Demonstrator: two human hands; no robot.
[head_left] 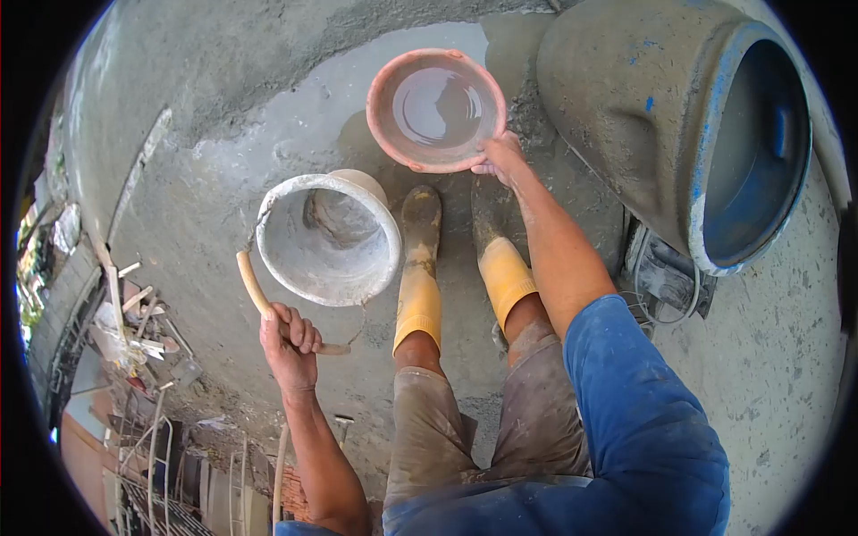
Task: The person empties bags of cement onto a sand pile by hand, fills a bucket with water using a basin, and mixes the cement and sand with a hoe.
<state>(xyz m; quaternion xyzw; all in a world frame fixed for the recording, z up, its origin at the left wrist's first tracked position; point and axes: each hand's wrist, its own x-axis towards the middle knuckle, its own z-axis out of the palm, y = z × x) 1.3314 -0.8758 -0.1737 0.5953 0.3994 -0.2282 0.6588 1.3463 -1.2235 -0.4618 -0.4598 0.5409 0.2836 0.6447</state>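
My left hand [293,341] is closed around the curved handle [254,284] of a whitish, crusted bucket [329,259]. The bucket is tilted, its mouth facing me, with grey residue inside. My right hand [502,159] grips the lower right rim of a round reddish basin [437,110]. Cloudy liquid lies in the basin, which is just beyond my boots.
At the right a large mud-coated blue barrel [626,107] lies tilted, with liquid in its mouth. Yellow boots [418,295] stand on wet grey ground [206,214]. Broken wood pieces [134,313] and metal rods are at the left.
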